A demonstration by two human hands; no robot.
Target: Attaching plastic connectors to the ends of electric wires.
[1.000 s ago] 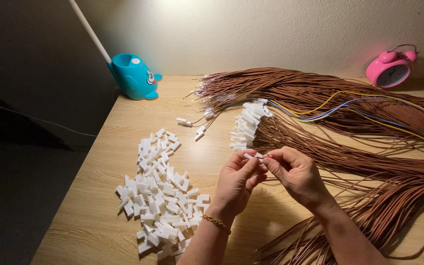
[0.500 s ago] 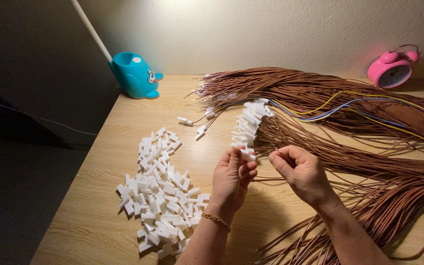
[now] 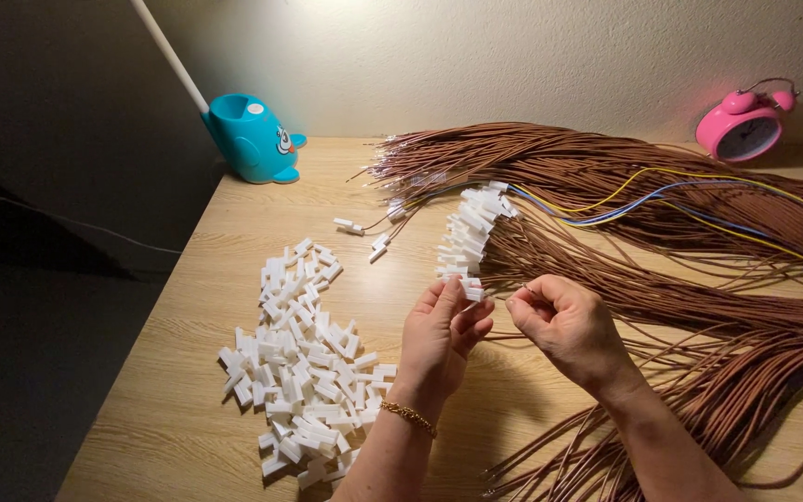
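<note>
While left hand (image 3: 439,336) fingers pinch white connector (image 3: 472,292), right hand (image 3: 569,327) fingers grip brown wire (image 3: 662,307).

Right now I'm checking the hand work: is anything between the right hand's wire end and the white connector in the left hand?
Nothing visible. The left hand pinches a white connector, and the right hand holds a thin wire end just beside it, with only an open gap between them.

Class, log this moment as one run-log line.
left hand: holds white connector | right hand: pinches brown wire | loose connector pile left
</note>
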